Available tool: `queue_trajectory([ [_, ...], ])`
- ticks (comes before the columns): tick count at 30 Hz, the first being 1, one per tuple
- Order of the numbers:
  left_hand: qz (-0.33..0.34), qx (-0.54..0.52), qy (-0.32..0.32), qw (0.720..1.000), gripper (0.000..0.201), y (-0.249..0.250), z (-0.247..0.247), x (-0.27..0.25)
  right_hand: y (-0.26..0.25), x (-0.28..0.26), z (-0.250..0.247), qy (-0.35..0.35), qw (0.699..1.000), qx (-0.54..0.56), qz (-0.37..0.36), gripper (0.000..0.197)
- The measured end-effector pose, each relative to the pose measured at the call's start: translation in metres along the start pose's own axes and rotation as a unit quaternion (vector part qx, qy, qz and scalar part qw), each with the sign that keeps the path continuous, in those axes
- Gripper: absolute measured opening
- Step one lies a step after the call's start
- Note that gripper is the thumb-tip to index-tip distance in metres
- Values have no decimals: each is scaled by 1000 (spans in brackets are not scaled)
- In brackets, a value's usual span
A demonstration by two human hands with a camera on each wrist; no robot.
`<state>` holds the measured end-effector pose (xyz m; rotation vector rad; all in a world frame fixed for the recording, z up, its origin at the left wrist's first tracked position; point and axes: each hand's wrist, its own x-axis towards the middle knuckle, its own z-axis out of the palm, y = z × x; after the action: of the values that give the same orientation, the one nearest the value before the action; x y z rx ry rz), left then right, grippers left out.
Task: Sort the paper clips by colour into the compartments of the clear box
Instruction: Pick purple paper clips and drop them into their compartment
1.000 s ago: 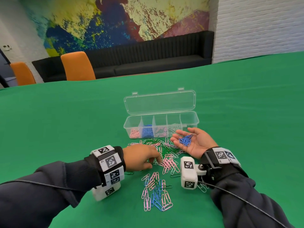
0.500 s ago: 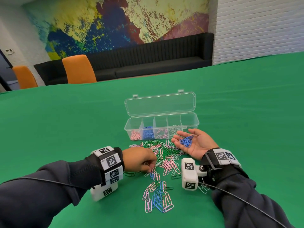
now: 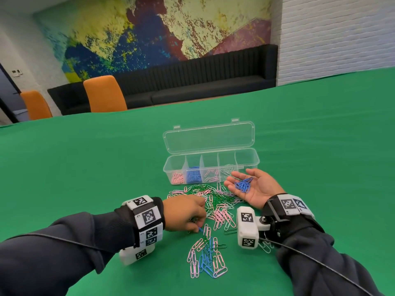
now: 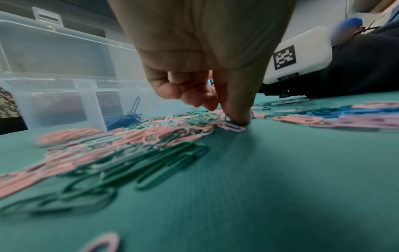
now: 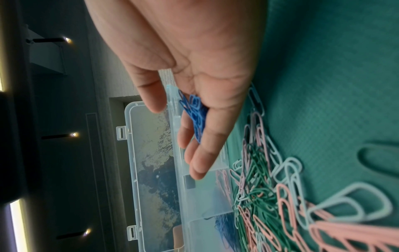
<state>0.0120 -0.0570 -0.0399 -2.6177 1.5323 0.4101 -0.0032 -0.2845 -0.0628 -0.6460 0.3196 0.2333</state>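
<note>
The clear box (image 3: 245, 162) stands open on the green table, its lid (image 3: 209, 136) tilted back. From the left its compartments hold pink, blue, pale pink and whitish clips; the rightmost looks empty. A mixed pile of paper clips (image 3: 213, 199) in green, pink and white lies in front of the box. A smaller pink and blue pile (image 3: 206, 260) lies nearer me. My left hand (image 3: 197, 228) is curled between the two piles, pinching a blue clip (image 4: 230, 120) against the cloth. Palm up by the box, my right hand (image 3: 237, 178) carries a bunch of blue clips (image 3: 243, 185).
Green cloth (image 3: 320, 146) covers the whole table around the box. Two white clips (image 3: 265, 246) lie under my right wrist camera. Orange chairs (image 3: 104, 94) and a black bench (image 3: 192, 82) stand beyond the far edge.
My left hand has drawn back from the main pile toward me and now pinches a blue clip at the pile's near edge. The right hand has stayed palm up with its blue clips.
</note>
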Motion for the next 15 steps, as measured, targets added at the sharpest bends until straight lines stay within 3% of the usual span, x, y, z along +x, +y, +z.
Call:
queue_trajectory([
  [4,-8,6,12,1000,17,2,-9,6,0,0,0,3,1000,-2,0,38],
  [7,-35,-38,102,993,10,6,-26,16,0,-1,1,6,1000,-5,2,38],
  [11,-81,-194,264,941,8,19,-46,37,1,0,3,14,1000,-16,9,38],
  [15,-107,-328,319,883,16,20,-52,44,1,0,2,20,1000,-10,18,39],
])
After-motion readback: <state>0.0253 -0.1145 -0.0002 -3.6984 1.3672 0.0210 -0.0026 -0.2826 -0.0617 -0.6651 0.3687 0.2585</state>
